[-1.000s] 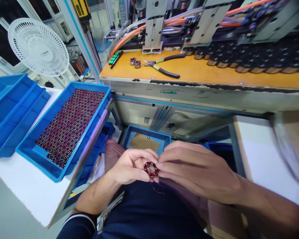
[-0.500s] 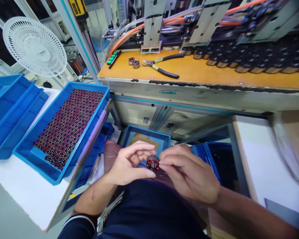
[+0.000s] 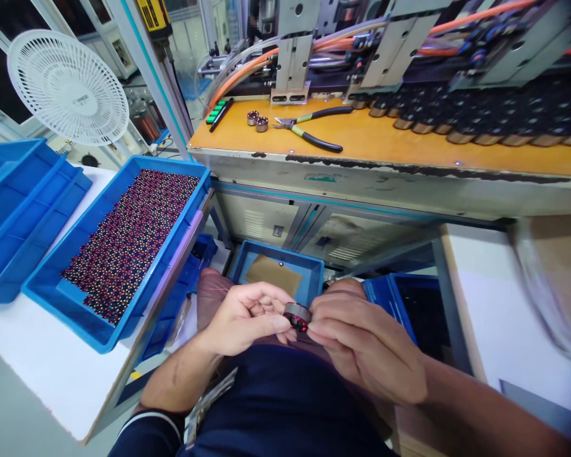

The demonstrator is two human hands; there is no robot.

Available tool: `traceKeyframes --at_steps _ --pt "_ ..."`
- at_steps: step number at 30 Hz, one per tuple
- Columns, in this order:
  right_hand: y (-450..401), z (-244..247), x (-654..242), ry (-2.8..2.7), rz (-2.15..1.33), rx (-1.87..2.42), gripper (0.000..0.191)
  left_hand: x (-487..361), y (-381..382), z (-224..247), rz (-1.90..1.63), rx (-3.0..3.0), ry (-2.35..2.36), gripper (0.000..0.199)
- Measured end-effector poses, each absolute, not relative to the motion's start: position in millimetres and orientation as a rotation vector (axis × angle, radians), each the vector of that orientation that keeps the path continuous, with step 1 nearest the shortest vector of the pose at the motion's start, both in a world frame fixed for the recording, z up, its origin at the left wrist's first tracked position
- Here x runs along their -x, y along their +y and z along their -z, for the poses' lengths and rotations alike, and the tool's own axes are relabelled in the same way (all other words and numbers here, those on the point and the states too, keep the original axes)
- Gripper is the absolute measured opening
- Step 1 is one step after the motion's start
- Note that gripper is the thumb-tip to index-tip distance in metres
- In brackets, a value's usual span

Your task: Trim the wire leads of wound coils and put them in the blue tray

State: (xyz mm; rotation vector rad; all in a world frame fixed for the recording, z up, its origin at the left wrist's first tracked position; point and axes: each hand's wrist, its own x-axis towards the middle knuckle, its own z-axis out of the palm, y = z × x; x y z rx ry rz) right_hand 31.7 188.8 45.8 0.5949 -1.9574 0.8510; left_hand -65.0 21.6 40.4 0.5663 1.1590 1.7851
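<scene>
A small motor stator, a grey metal ring with dark red windings at its lower rim, is held tilted above my lap. My left hand pinches its left side between thumb and fingers. On the opposite side, the fingertips of my right hand are closed on the ring's edge. Part of the stator lies hidden behind the fingers. A thin wire seems to stick out to the left of my left hand.
At left, a blue tray full of small dark-and-red parts sits on a white table. Cutting pliers, two stators and many black-topped parts occupy the orange bench. Another blue tray stands below.
The stator has been turned, so its grey outer side now faces up more. My left thumb has come onto it, and both hands are closer together around it.
</scene>
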Motion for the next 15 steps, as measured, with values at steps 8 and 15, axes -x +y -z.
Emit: traceKeyframes --at_steps 8,15 --pt "187.4 -43.9 -32.3 -2.033 -0.858 -0.452 0.009 64.8 20.1 -41.5 -1.854 -0.648 1.206 0.025" --pt "182.8 -48.4 -33.5 -1.997 -0.716 -0.498 0.01 63.0 21.4 -37.6 -1.821 -0.528 1.016 0.03"
